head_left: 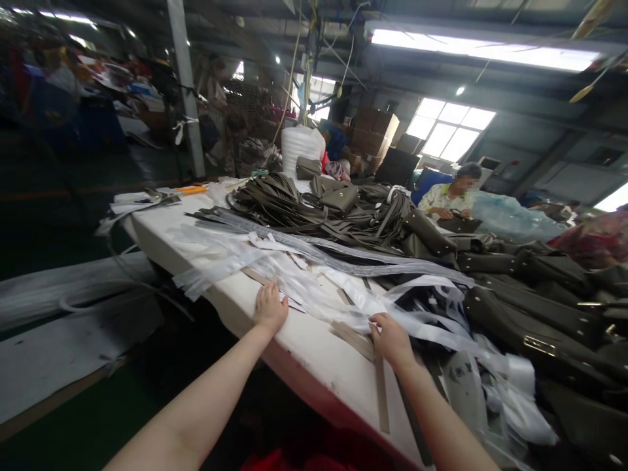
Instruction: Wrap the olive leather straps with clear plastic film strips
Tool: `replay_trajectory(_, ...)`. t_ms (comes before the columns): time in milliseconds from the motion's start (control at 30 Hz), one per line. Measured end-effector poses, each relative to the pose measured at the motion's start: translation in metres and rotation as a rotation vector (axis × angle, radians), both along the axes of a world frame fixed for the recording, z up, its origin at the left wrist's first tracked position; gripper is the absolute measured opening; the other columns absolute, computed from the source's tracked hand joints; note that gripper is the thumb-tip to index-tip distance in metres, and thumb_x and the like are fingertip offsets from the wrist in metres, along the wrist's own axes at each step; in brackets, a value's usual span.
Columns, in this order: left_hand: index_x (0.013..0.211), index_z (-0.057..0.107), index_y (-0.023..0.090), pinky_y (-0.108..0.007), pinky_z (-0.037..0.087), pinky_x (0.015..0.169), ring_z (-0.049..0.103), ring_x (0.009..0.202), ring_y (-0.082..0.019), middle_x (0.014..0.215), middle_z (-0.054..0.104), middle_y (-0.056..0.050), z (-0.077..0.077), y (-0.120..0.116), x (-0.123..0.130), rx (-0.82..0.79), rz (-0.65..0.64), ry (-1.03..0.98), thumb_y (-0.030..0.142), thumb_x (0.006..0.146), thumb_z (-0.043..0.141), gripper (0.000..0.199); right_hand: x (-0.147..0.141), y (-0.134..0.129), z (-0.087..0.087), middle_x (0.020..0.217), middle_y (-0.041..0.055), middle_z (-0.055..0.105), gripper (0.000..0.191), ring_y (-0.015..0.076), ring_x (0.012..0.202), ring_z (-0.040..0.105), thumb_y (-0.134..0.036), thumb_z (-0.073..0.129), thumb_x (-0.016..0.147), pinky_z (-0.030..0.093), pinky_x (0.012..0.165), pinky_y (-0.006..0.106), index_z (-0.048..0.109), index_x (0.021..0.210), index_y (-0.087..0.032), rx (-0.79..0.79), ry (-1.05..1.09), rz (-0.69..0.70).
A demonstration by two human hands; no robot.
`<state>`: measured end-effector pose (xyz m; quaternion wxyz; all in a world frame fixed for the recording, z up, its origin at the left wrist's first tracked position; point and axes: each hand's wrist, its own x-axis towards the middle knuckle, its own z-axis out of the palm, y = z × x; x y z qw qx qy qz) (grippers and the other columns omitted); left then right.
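Observation:
My left hand (271, 309) lies at the near edge of the white table, fingers curled over a thin brown strip (256, 276); what is inside the fingers is hidden. To its right, my right hand (391, 339) has its thumb and fingers bent together at the upper end of a long brown strip (381, 396) that hangs toward the table edge. Short brown strips (354, 337) lie just left of that hand. Translucent white strips (363, 297) are tangled beyond both hands.
Dark olive straps (289, 203) are heaped at the back, and dark bags with metal fittings (530, 294) fill the right side. A person (450, 199) sits beyond the bags. Foam sheets (73, 288) lie low at left. The table edge (304, 366) runs diagonally before me.

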<state>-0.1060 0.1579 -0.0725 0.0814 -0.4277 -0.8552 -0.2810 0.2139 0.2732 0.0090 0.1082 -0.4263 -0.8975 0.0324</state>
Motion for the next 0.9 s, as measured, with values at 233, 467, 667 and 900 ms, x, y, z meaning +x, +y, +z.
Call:
replay_trajectory(233, 0.119, 0.06, 0.006, -0.045, 0.029, 0.116, 0.047, 0.131, -0.031, 0.134, 0.056, -0.022, 0.001, -0.002, 0.001, -0.007, 0.015, 0.009, 0.025, 0.086, 0.051, 0.039, -0.028, 0.017, -0.015, 0.126, 0.0158, 0.062, 0.033, 0.0261, 0.117, 0.056, -0.011, 0.048, 0.089, 0.039, 0.101, 0.032, 0.064, 0.118, -0.011, 0.13, -0.035, -0.048)
replay_trajectory(467, 0.119, 0.06, 0.005, -0.043, 0.031, 0.116, 0.048, 0.13, -0.03, 0.135, 0.055, -0.021, -0.002, -0.002, 0.0, -0.014, 0.025, 0.015, 0.027, 0.087, 0.053, 0.04, -0.001, 0.038, -0.033, 0.116, 0.0209, 0.065, 0.021, 0.0311, 0.108, 0.059, -0.01, 0.053, 0.086, 0.04, 0.096, 0.038, 0.071, 0.097, -0.008, 0.251, -0.175, -0.068)
replay_trajectory(667, 0.118, 0.06, 0.009, -0.047, 0.031, 0.115, 0.048, 0.13, -0.031, 0.135, 0.056, -0.02, -0.003, -0.002, -0.001, 0.008, 0.0, 0.002, 0.026, 0.086, 0.052, 0.038, 0.013, 0.04, -0.033, 0.11, 0.013, 0.07, 0.025, 0.0254, 0.102, 0.062, -0.021, 0.05, 0.093, 0.04, 0.094, 0.034, 0.074, 0.088, -0.015, 0.215, -0.216, -0.029)
replay_trajectory(900, 0.118, 0.06, 0.009, -0.048, 0.032, 0.114, 0.048, 0.129, -0.032, 0.133, 0.056, -0.021, -0.002, -0.001, -0.001, 0.026, -0.009, -0.004, 0.027, 0.085, 0.053, 0.038, 0.017, 0.044, -0.03, 0.105, 0.0118, 0.072, 0.028, 0.0236, 0.098, 0.064, -0.022, 0.046, 0.095, 0.04, 0.091, 0.032, 0.074, 0.09, -0.017, 0.163, -0.216, -0.02)
